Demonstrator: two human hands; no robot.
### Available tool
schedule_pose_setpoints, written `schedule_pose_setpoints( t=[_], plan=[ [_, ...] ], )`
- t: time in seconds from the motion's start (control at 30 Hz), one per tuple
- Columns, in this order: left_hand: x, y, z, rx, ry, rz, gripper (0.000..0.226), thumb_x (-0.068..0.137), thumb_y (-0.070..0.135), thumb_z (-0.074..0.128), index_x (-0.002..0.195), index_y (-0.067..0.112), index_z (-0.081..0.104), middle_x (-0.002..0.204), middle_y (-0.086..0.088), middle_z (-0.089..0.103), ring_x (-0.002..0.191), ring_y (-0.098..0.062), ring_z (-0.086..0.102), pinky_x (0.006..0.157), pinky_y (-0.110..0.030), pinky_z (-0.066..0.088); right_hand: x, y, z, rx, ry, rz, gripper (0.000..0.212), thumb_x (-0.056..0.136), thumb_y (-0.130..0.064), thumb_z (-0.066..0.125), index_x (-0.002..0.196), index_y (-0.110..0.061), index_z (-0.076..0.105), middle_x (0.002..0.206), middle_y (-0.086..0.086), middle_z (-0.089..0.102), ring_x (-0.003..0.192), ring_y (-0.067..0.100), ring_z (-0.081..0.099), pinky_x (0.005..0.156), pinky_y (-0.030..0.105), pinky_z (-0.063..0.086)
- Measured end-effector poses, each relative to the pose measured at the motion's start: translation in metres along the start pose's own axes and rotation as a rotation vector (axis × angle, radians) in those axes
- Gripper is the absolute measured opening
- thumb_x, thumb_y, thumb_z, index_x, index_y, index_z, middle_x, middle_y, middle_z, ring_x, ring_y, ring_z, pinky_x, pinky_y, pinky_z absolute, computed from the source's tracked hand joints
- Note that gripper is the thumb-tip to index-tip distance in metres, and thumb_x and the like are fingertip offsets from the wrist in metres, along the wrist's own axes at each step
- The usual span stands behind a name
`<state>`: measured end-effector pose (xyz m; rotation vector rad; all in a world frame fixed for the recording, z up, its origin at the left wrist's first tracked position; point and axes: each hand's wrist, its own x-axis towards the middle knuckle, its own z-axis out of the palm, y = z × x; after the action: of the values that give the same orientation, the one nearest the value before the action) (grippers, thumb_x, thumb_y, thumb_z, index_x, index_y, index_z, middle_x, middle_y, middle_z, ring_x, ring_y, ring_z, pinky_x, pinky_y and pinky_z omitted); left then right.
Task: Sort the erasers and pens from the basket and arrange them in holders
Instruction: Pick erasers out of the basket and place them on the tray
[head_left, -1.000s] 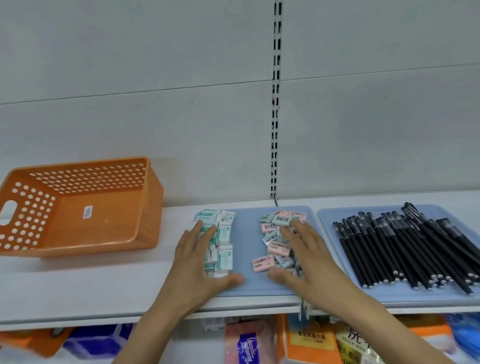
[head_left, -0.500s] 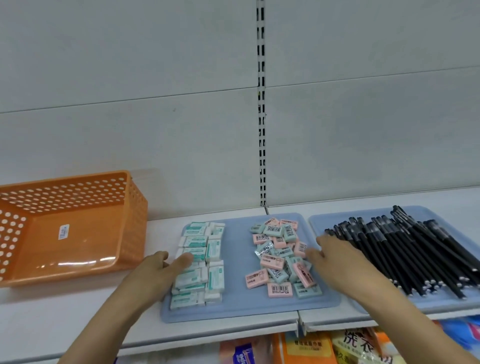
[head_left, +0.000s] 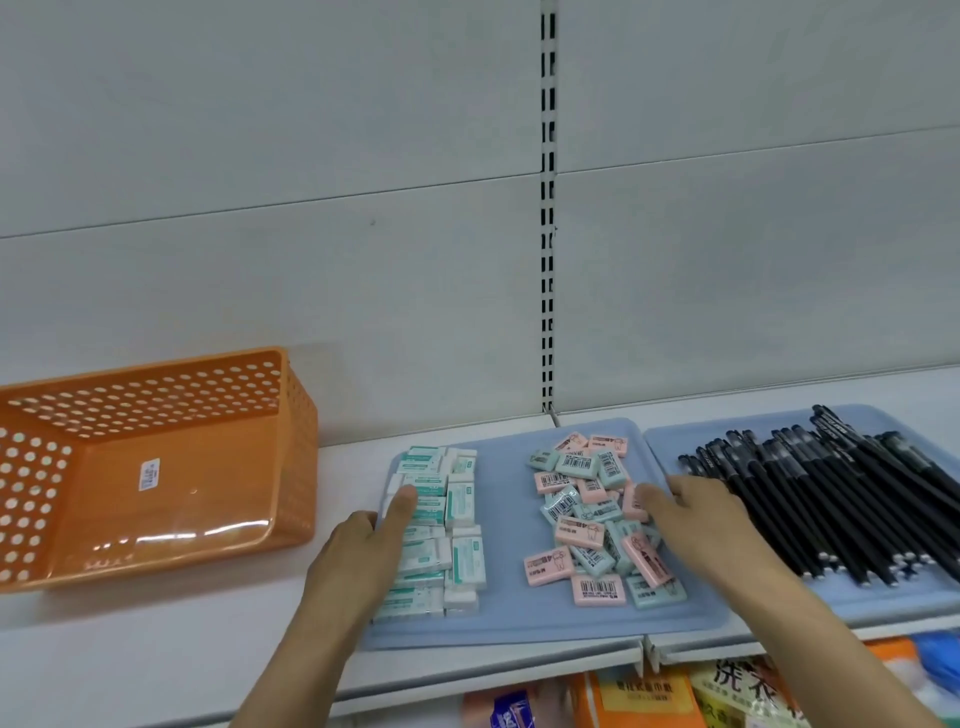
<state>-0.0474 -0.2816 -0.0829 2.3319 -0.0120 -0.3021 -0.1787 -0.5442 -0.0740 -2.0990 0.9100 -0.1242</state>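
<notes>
The left hand (head_left: 363, 551) pressed straight fingers against the white erasers (head_left: 441, 525); the right hand (head_left: 696, 525), fingers relaxed, flanked the loose pink and teal erasers (head_left: 592, 519) on the blue tray (head_left: 498, 618). Risk: an uneven push could scatter either group over the tray's low rim. The pens (head_left: 831, 493) lay alongside.

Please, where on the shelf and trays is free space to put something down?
Free: the tray strip between the white erasers and the pink and mint erasers, and the empty basket. Crowded: the pens.

Bare strip of eraser tray (head_left: 504, 525) between white erasers (head_left: 441, 525) and pastel pile (head_left: 597, 519); basket (head_left: 156, 467) blocks left.
</notes>
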Motion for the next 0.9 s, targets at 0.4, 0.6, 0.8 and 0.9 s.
schedule_pose_setpoints(
  t=[0.4,0.6,0.8,0.9],
  plan=[
    [-0.007,-0.008,0.010,-0.100,0.151,0.107,0.056,0.085,0.075,0.031,0.084,0.028,0.062,0.077,0.008,0.069,0.071,-0.007,0.067,0.064,-0.030,0.050,-0.014,-0.003,0.001,0.013,0.037,-0.100,0.054,0.093,-0.058,0.041,0.128,-0.019,0.052,0.121,0.013,0.058,0.085,0.020,0.069,0.077,0.044,0.057],
    [-0.010,-0.007,0.007,-0.130,0.184,0.101,0.048,0.083,0.075,0.040,0.084,0.030,0.055,0.071,0.012,0.067,0.065,-0.003,0.065,0.055,-0.025,0.043,-0.016,0.003,0.003,0.115,0.073,-0.106,0.067,0.092,-0.058,0.043,0.140,-0.012,0.045,0.127,0.005,0.060,0.107,0.015,0.061,0.087,0.034,0.050],
    [-0.011,-0.006,0.003,-0.100,0.130,0.119,0.053,0.079,0.078,0.038,0.091,0.028,0.053,0.076,0.011,0.068,0.067,-0.005,0.065,0.054,-0.025,0.042,-0.015,0.013,0.006,0.165,0.061,-0.078,0.070,0.094,-0.052,0.050,0.150,-0.014,0.032,0.153,0.003,0.038,0.137,0.022,0.040,0.110,0.043,0.036],
    [-0.013,-0.008,0.000,-0.168,0.089,0.111,0.058,0.074,0.080,0.040,0.095,0.028,0.053,0.079,0.010,0.069,0.068,-0.005,0.067,0.055,-0.026,0.045,-0.017,0.015,0.007,0.161,0.056,-0.076,0.071,0.093,-0.054,0.050,0.150,-0.017,0.031,0.153,0.001,0.038,0.138,0.021,0.039,0.109,0.042,0.035]
  ],
)
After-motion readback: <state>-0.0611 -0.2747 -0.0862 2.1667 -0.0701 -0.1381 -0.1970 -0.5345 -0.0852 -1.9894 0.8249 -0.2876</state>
